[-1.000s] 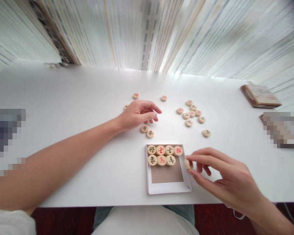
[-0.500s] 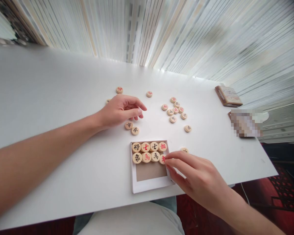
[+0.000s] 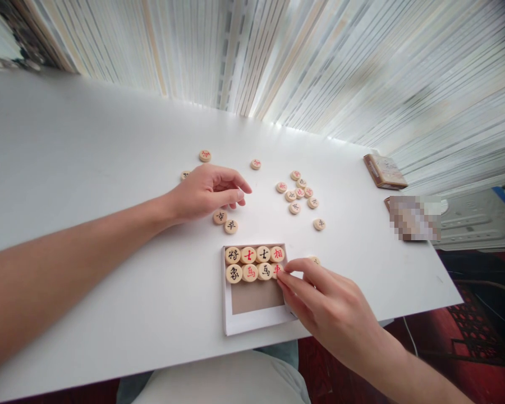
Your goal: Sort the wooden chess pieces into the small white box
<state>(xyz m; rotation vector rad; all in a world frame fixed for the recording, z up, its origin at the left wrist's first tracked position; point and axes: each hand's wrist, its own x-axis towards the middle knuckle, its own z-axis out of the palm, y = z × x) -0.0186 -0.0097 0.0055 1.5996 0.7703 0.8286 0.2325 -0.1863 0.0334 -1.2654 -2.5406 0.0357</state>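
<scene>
A shallow white box (image 3: 229, 306) with a brown floor lies near the table's front edge. Two rows of round wooden chess pieces (image 3: 255, 255) with red and black characters fill its far half. My right hand (image 3: 328, 308) reaches over the box's right wall, its thumb and forefinger pinched on the rightmost piece (image 3: 277, 270) of the second row, which sits in the box. My left hand (image 3: 206, 191) rests farther back on the table, fingers curled loosely, with two loose pieces (image 3: 225, 221) just below it. What its fingers hold, if anything, is hidden.
Several loose pieces (image 3: 298, 191) lie in a cluster at the back right, with single ones (image 3: 205, 155) scattered around and one (image 3: 319, 224) nearer the box. A brown box (image 3: 385, 171) sits at the table's right end. A striped curtain hangs behind the white table (image 3: 88, 168).
My right hand carried a piece from beside the box into it and set it at the right end of the second row. The view swung to the right. My left hand stayed put.
</scene>
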